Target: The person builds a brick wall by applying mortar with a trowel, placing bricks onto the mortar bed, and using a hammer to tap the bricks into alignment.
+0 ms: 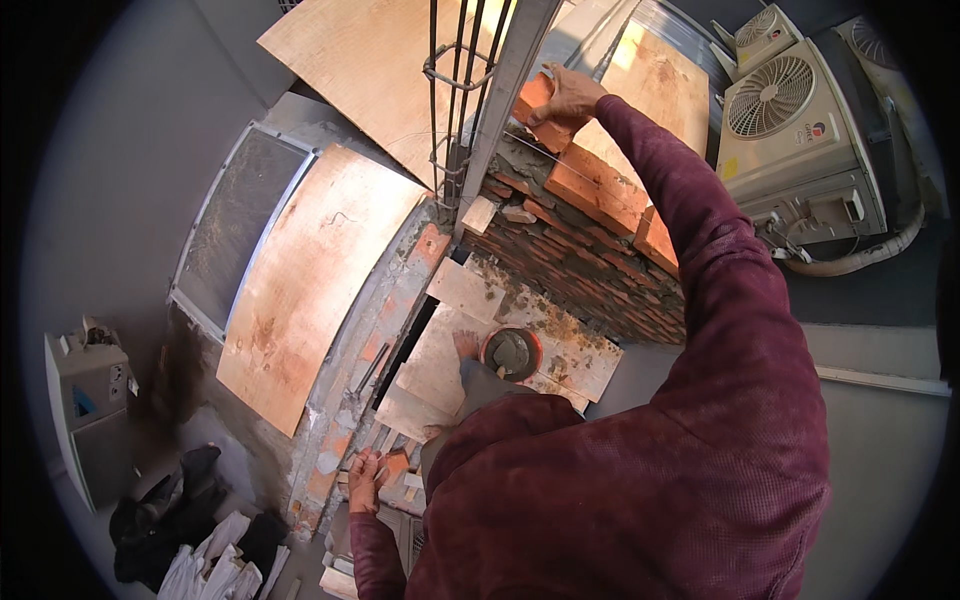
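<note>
1. The orange-red brick (553,134) is at the far end of the brick wall (590,270), close beside the pale post (508,108); it could be set crooked or scrape its end, I judge, since there seems little room by that post.
2. It may also tip over the near face, if the mortar beneath is uneven or the grip is lopsided; the drop leads toward the bucket (541,352) of grey mortar and the bare foot (466,344) beside it.
3. Against the right hand (572,96), the brick lies beneath the palm and out to its left; that hand is clasped over it, fingers curled and pinching its sides.
4. Next along the wall top sits a laid brick (598,187), just nearer the person; a careless push on the held one might shift it, if its bed is still soft.
5. The left hand (365,481) is well apart, low by a broken brick (397,466); its fingers look bent, but whether they pinch anything I cannot tell.
</note>
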### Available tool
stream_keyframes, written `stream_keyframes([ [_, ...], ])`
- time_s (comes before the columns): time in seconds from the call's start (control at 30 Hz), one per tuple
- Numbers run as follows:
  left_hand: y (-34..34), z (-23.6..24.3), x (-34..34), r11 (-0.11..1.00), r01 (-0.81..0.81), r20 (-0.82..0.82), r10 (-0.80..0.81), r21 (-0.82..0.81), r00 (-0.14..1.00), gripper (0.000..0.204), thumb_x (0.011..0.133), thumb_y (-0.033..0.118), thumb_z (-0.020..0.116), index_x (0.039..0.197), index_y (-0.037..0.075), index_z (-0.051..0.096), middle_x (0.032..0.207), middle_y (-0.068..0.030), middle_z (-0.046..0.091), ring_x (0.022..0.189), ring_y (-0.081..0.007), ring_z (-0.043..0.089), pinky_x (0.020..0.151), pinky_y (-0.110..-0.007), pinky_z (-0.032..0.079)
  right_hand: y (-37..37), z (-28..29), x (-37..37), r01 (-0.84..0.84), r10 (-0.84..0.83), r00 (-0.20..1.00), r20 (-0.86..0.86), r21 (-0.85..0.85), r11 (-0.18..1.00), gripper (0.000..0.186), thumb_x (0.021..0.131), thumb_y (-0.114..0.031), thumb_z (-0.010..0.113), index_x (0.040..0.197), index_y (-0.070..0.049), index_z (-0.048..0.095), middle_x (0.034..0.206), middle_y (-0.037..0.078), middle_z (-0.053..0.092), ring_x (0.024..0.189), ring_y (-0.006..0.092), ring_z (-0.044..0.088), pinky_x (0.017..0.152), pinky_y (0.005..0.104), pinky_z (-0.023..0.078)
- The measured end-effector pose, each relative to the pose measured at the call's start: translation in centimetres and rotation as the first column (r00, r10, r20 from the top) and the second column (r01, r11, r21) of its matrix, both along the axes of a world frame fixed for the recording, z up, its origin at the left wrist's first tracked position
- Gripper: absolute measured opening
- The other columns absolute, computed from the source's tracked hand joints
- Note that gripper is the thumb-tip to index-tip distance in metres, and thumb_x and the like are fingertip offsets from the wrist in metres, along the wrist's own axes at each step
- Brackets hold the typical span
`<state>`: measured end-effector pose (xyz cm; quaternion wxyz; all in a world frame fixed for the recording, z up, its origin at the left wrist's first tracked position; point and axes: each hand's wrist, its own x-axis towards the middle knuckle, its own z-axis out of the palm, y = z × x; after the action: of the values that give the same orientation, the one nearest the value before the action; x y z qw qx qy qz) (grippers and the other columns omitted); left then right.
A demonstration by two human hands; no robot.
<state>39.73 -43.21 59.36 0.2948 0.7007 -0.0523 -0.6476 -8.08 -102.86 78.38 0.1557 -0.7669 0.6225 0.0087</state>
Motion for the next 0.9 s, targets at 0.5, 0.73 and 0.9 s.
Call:
stream_keyframes([
  [0.5,-0.9,-2.0,-6.8,0.994,-0.097,-0.082,0.1,0.043,0.992,0.043,0.088,0.008,0.066,0.128,0.007,0.051,0.121,-0.0024,0.058,0.093,-0.0076,0.056,0.079,-0.021,0.048,-0.6,-7.1,1.9,-0.26,0.249,0.939,-0.236,-0.02,0.965,0.108,0.05,-0.073,0.076,0.118,0.006,0.048,0.116,0.022,0.056,0.11,0.0358,0.057,0.091,0.0424,0.048],
  [0.73,-0.1,-2.8,-5.9,0.993,-0.114,-0.078,0.115,0.018,0.99,0.051,0.085,0.004,0.068,0.132,0.002,0.048,0.12,-0.0077,0.058,0.097,-0.0125,0.058,0.082,-0.023,0.048,0.7,-4.2,4.1,-0.216,0.24,0.948,-0.211,0.129,0.968,0.092,0.051,-0.063,0.079,0.115,-0.001,0.057,0.104,0.02,0.063,0.098,0.0355,0.061,0.085,0.042,0.05],
  [0.9,0.7,-5.0,-6.4,0.993,-0.095,-0.103,0.102,0.064,0.989,0.055,0.082,0.005,0.07,0.132,0.002,0.047,0.118,-0.0059,0.059,0.101,-0.0134,0.058,0.084,-0.025,0.049,0.5,-6.7,2.7,-0.385,0.356,0.909,-0.216,-0.11,0.916,0.069,0.057,-0.061,0.076,0.094,-0.004,0.067,0.097,0.017,0.065,0.092,0.0349,0.063,0.078,0.0429,0.051],
])
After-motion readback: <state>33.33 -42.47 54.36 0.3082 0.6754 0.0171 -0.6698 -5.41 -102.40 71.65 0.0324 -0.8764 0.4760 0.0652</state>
